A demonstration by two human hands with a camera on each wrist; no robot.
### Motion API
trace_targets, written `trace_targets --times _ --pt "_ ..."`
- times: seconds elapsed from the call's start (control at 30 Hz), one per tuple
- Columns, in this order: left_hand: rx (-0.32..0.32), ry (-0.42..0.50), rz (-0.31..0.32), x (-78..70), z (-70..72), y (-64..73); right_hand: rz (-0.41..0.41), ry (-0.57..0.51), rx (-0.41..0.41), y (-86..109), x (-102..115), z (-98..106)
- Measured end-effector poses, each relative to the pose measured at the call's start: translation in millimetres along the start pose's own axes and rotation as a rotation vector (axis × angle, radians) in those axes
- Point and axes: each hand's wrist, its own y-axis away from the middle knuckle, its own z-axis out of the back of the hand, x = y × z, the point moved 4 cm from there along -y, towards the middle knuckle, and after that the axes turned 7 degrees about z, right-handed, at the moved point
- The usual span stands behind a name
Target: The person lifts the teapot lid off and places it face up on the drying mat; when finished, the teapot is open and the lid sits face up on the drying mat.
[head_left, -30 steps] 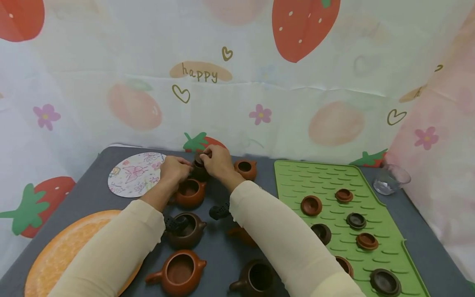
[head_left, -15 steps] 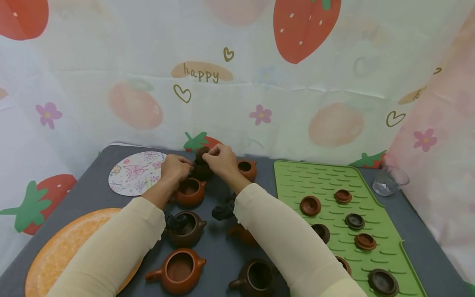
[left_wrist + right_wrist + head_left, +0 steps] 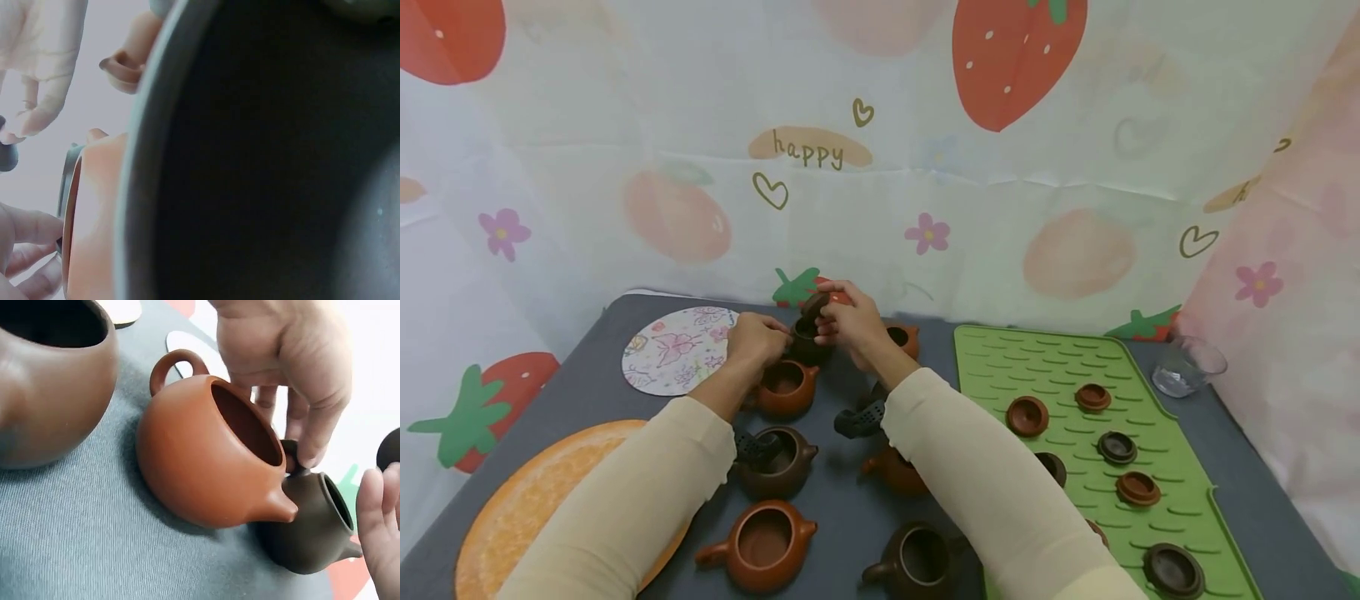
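At the back of the table stands a small dark brown teapot [image 3: 808, 348], its mouth uncovered. My left hand [image 3: 756, 340] grips that teapot's handle, as the right wrist view confirms. Just above and behind the mouth, my right hand [image 3: 856, 327] pinches a dark lid [image 3: 815, 306], which is tilted up on edge. In the right wrist view the lid [image 3: 391, 450] shows apart from the dark teapot [image 3: 300, 531]. A red-brown teapot [image 3: 784, 388] without a lid sits right in front of it. The dark wall of a nearer teapot [image 3: 140, 187] blocks most of the left wrist view.
More lidless teapots stand nearer, among them a brown one [image 3: 775, 483] and an orange-brown one [image 3: 762, 550]. On the right, a green mat [image 3: 1037, 358] bears several upturned lids. A clear glass [image 3: 1187, 367] stands beyond it. Left lie a patterned round mat [image 3: 662, 354] and an orange one [image 3: 550, 492].
My right hand has lifted the dark lid off the teapot's mouth, moving up and slightly right while the lid tipped on edge. My left hand has stayed at the handle.
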Motion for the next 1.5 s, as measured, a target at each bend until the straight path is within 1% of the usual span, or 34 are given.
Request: trace_targets --times 0.1,0.2,0.33,0.47,0.63,0.8,0.9,1.0,1.1,1.27,1.5 --pt "-0.008 -0.006 0.005 -0.9 0.4 -0.5 -0.003 -0.066 0.05 1.6 4.0 -1.0" --pt "-0.022 -0.017 0.001 -2.0 0.5 -0.4 0.016 -0.062 0.092 4.4 9.8 -0.9" --pt "-0.017 -0.02 0.001 -2.7 -0.2 -0.4 0.047 0.002 0.113 9.6 17.8 3.0" --pt "-0.011 -0.014 0.011 -3.3 -0.7 -1.0 0.056 0.043 0.134 15.4 27.3 7.8" --pt "-0.029 -0.015 0.014 -3.3 0.0 -1.0 0.06 0.107 0.171 23.7 42.6 11.2" --pt "-0.024 -0.013 0.009 -3.5 0.5 1.4 0.092 0.222 0.201 34.5 60.2 19.2" --pt "-0.022 -0.015 -0.003 -4.6 0.2 2.6 0.111 0.308 0.211 42.0 71.9 27.2" --pt "-0.025 -0.02 -0.014 -5.2 0.3 2.8 0.132 0.364 0.21 48.6 82.4 35.2" --pt "-0.023 -0.018 -0.018 -4.4 0.6 2.5 0.157 0.383 0.212 53.8 89.6 43.2" --pt "-0.022 -0.022 -0.02 -1.2 0.6 2.8 0.174 0.371 0.211 63.3 97.2 55.7" --pt "-0.023 -0.017 -0.022 0.6 -0.2 2.5 0.222 0.454 0.204 76.6 109.8 77.1"
